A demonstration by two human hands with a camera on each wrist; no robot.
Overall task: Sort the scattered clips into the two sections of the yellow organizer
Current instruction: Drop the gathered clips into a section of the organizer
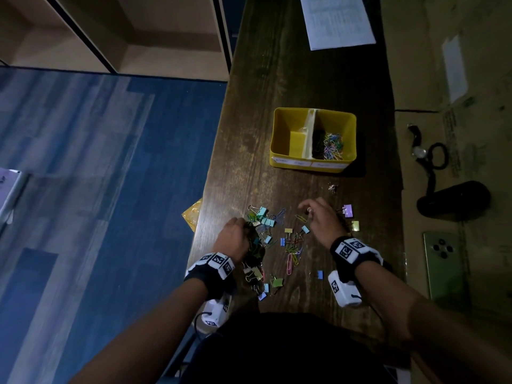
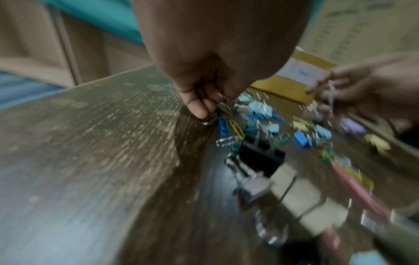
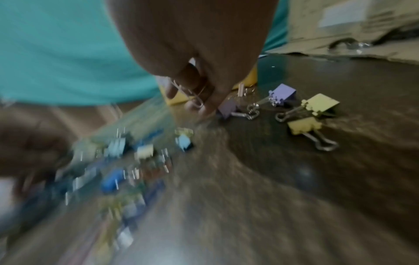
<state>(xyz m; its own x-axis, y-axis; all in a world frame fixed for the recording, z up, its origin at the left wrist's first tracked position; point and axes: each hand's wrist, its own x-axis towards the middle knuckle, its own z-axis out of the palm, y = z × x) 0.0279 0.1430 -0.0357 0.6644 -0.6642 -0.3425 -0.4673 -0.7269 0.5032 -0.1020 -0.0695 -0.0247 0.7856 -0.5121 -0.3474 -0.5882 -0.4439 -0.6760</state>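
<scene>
The scattered coloured binder and wire paper clips (image 1: 277, 239) lie nearest on the dark wooden table (image 1: 304, 79); light, springy and slippery, they are probably best pinched by their wire loops. The left hand (image 1: 235, 235) pinches a clip; the right hand (image 1: 318, 217) holds a paper clip. Farther off sits the yellow two-section plastic organizer (image 1: 279, 134).

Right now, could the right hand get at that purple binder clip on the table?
Probably yes. The purple binder clip lies in the open just beside the right hand, nothing over it, though its fingers already pinch a paper clip.
</scene>
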